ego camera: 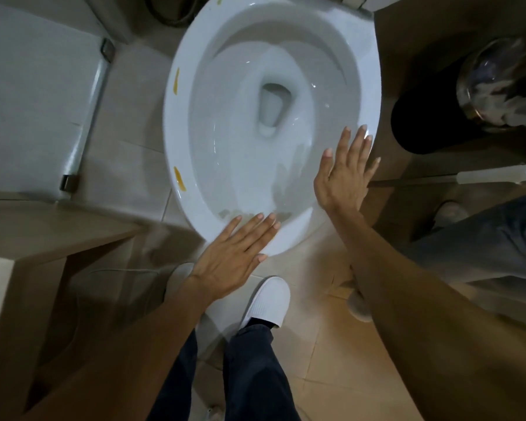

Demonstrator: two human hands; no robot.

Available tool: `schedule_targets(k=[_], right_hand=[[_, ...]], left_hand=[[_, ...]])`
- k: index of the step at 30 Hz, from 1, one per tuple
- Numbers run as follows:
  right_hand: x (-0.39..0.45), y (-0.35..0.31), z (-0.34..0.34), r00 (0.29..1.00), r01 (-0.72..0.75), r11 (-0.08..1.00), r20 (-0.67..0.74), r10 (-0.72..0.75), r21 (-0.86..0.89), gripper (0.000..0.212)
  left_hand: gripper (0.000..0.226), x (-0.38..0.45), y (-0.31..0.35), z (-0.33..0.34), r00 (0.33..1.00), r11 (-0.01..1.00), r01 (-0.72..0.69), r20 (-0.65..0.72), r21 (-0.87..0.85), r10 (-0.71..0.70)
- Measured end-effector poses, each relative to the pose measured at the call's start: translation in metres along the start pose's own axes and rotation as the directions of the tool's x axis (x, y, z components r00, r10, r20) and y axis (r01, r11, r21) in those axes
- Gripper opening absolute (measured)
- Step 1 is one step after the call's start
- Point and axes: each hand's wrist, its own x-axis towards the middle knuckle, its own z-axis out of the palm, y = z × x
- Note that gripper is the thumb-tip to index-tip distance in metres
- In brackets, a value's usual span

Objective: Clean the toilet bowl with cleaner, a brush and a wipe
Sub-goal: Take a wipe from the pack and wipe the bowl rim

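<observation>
— Two hands, yours: left hand (236, 256) and right hand (345, 174), fingers straight, grasping nothing?
— Yes. Toilet bowl (176, 141) fills upper centre; yellow streaks (179, 179) mark its left rim.

- One view only, from a camera worn on the person's head, looking steeply down and forward.
- It hangs close above the toilet bowl (274, 123), which fills the upper middle.
- Wide-angle lens: edges curve, forearms stretch in from the lower corners.
- The person's own white shoe (266, 302) and tiled floor (340, 375) lie at the bottom.
</observation>
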Motion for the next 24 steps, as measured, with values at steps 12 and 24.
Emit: schedule_targets(k=[12, 24], right_hand=[[0.008, 0.001, 0.004, 0.997, -0.071, 0.997, -0.041, 0.071, 0.007, 0.067], [0.011, 0.003, 0.004, 0.996, -0.064, 0.994, -0.06, 0.069, 0.084, 0.07]], left_hand=[[0.055, 0.001, 0.005, -0.003, 0.996, 0.994, 0.075, 0.059, -0.076, -0.07], [0.055, -0.01, 0.002, -0.014, 0.941, 0.935, 0.331, 0.121, -0.126, -0.317]])
